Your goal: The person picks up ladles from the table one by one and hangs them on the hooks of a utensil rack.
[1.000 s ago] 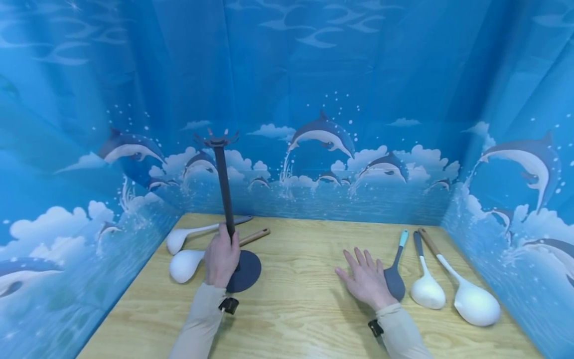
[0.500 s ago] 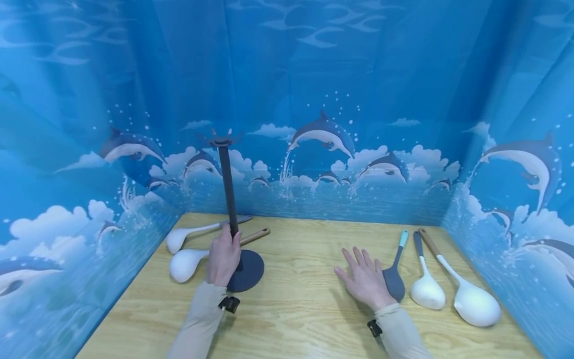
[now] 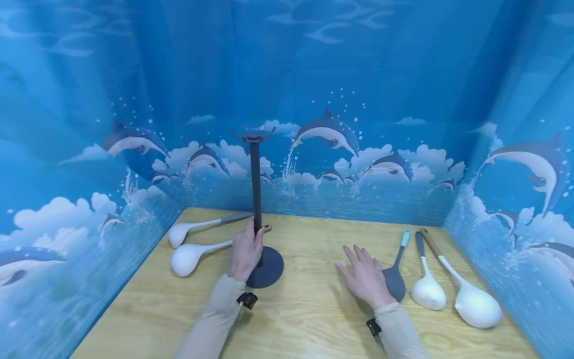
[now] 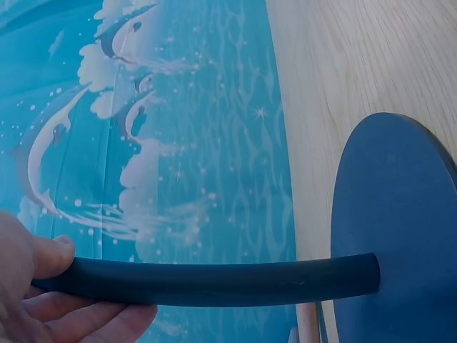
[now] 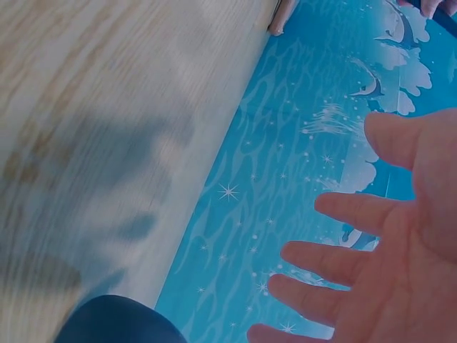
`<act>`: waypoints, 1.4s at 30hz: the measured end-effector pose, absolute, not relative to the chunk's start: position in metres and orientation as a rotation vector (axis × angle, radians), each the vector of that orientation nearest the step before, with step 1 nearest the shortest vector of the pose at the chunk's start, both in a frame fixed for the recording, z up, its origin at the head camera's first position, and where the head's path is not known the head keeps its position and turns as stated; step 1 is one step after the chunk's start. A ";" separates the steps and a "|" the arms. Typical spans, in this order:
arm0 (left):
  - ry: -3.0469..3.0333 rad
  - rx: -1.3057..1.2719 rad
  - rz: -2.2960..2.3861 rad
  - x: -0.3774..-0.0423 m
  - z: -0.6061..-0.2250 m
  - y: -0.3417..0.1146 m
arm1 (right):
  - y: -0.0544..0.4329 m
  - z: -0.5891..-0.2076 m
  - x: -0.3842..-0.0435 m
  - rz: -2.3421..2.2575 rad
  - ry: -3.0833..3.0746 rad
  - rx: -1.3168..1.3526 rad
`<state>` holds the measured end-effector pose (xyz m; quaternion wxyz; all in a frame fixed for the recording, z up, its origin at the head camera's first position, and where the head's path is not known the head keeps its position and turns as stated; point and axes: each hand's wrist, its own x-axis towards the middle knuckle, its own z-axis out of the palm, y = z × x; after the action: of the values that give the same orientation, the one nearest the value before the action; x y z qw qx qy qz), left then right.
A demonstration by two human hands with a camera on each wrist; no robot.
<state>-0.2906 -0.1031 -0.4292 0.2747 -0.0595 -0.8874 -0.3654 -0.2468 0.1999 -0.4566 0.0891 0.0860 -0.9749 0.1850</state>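
Note:
My left hand [image 3: 245, 252] grips the upright pole of a black utensil stand [image 3: 255, 184], which has a ring of hooks at its top and a round flat base [image 3: 269, 269]. In the left wrist view the thumb and fingers wrap the pole [image 4: 214, 282] well above the base. My right hand [image 3: 365, 279] is held palm down over the table with its fingers spread, holding nothing. Just to its right lies a dark grey ladle [image 3: 394, 283] with a teal handle end, its bowl partly overlapped by that hand in the head view.
Left of the stand lie a white ladle with a grey handle [image 3: 179, 234] and another with a wooden handle [image 3: 185, 260]. On the right are a white ladle [image 3: 429, 293] and a bigger one [image 3: 479, 305]. A blue dolphin-print curtain [image 3: 287, 75] encloses the wooden table [image 3: 309, 319].
My left hand has moved the stand to the right, away from the two left ladles, and the pole now looks more upright. My right hand has hardly moved.

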 end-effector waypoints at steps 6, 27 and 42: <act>-2.362 -0.172 -1.012 -0.293 -0.432 -0.087 | 0.201 -0.459 -0.246 0.563 -2.912 0.239; -2.377 -0.344 -0.959 -0.300 -0.428 -0.011 | 0.206 -0.457 -0.249 0.563 -2.822 0.238; -2.365 -0.410 -1.005 -0.303 -0.427 0.011 | 0.206 -0.457 -0.252 0.551 -2.805 0.240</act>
<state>-0.3031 0.0113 -0.4269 0.2666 -0.1518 -0.8760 -0.3722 -0.2522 0.2061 -0.4568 0.1359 0.0829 -0.9687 0.1904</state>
